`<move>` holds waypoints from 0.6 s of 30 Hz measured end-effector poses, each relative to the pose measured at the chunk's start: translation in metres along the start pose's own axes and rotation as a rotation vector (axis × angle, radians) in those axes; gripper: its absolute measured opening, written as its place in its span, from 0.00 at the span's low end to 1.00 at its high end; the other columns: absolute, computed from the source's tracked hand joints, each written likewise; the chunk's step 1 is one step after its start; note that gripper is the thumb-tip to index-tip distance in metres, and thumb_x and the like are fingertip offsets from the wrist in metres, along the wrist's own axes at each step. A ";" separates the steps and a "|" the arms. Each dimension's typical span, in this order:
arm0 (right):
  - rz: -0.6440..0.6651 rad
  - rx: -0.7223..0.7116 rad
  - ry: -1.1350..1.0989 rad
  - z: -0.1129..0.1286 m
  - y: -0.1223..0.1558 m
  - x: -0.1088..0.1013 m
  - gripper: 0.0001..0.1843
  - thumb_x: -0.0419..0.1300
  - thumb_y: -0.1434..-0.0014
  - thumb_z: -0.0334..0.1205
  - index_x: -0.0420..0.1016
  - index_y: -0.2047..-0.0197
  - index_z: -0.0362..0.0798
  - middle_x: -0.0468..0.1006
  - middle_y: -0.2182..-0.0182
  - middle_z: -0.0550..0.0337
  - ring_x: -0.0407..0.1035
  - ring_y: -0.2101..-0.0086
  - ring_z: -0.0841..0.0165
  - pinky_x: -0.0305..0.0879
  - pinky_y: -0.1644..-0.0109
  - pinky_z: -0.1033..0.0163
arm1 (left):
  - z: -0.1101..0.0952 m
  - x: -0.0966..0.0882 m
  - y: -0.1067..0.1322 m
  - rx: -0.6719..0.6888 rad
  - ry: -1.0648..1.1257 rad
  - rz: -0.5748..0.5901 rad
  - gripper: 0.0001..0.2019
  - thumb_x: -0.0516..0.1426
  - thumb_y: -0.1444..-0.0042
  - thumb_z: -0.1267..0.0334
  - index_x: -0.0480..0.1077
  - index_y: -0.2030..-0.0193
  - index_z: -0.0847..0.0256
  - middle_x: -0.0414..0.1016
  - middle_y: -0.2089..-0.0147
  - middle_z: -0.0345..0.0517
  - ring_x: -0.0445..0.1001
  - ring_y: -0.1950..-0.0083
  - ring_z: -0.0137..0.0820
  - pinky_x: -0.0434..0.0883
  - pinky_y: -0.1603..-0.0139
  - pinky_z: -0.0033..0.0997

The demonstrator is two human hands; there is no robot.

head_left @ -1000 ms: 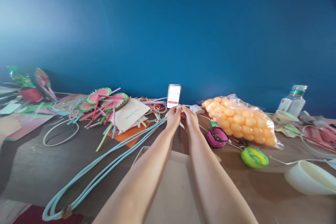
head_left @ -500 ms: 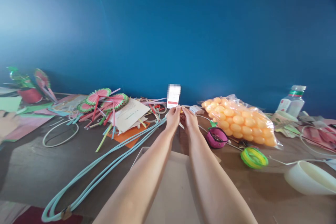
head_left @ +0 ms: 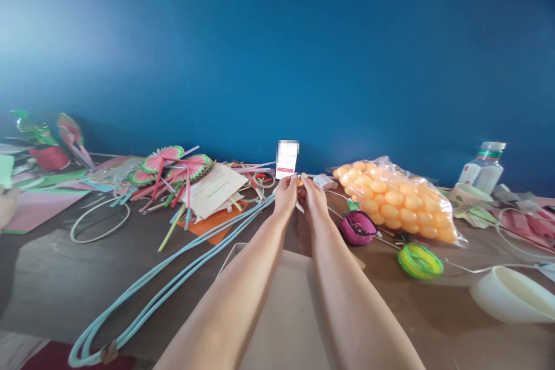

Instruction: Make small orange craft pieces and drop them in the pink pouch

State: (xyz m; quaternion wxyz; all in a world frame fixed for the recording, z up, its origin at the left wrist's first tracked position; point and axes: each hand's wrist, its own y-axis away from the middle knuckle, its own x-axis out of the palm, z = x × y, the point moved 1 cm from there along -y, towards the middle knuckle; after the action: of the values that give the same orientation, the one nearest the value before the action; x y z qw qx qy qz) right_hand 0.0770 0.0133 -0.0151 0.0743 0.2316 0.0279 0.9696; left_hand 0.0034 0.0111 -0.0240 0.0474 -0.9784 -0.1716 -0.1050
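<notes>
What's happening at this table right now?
A person's left hand and right hand are close together, with a small yellow piece, mostly hidden, between them; I can't tell what it is. A phone stands just beyond. To the right lies a clear plastic bag of orange balls. At the left edge, another person's hand is near a pale green sheet.

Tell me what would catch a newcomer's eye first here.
Probably the clear bag of orange balls, right of the hands. Next, the pink-and-green paper fans in the clutter to their left. The bright phone screen also stands out, just beyond the left hand and right hand.
</notes>
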 end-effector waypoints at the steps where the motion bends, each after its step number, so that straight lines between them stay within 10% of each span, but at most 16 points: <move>1: 0.002 -0.004 0.002 0.000 0.000 0.000 0.21 0.72 0.56 0.51 0.79 0.63 0.47 0.77 0.80 0.62 0.68 0.81 0.70 0.58 0.83 0.68 | 0.000 0.000 0.000 0.003 -0.001 -0.004 0.19 0.59 0.43 0.48 0.75 0.55 0.63 0.78 0.60 0.52 0.77 0.58 0.36 0.73 0.56 0.33; 18: 0.008 0.001 0.004 -0.004 -0.004 -0.001 0.18 0.69 0.53 0.46 0.80 0.60 0.48 0.77 0.79 0.63 0.65 0.83 0.71 0.59 0.82 0.67 | 0.000 0.000 -0.001 -0.029 0.024 0.017 0.21 0.60 0.43 0.47 0.74 0.54 0.64 0.78 0.61 0.52 0.77 0.63 0.34 0.74 0.61 0.32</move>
State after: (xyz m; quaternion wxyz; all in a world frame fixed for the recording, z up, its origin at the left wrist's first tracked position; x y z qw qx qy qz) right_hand 0.0773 0.0173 -0.0193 0.0704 0.2300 0.0274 0.9703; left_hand 0.0030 0.0118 -0.0241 0.0359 -0.9790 -0.1614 -0.1189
